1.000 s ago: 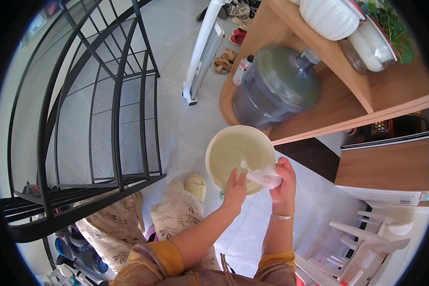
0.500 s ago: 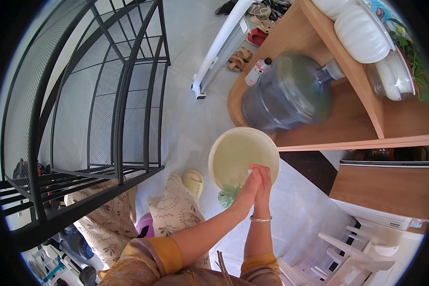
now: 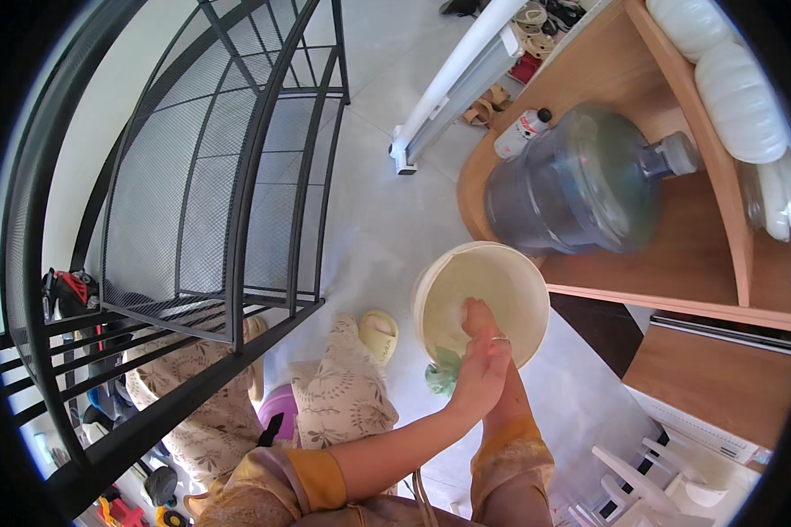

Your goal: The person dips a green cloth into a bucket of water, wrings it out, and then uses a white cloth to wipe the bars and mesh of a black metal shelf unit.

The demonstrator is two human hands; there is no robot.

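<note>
A cream plastic bucket (image 3: 501, 263) is held up in front of me, its open mouth turned toward the camera. My right hand (image 3: 478, 318) reaches over the near rim, fingers against the pale inside wall, and seems to grip the rim. My left hand (image 3: 476, 379) lies across my right wrist just below the rim, closed around a green cloth (image 3: 442, 379) that sticks out to its left against the bucket's outside. Both forearms, in yellow sleeves, come up from the lower edge.
A large blue water jug (image 3: 580, 184) lies on a wooden shelf unit (image 3: 677, 263) right behind the bucket. A black metal mesh rack (image 3: 220, 193) fills the left. A yellow slipper (image 3: 378, 334) and a white rail (image 3: 453, 88) rest on the tiled floor. White plastic chairs (image 3: 659, 483) stand lower right.
The hands shifted from the bucket's right rim to its near rim and now overlap. The white cloth seen a second ago is gone from view; a green cloth shows under the rim.
</note>
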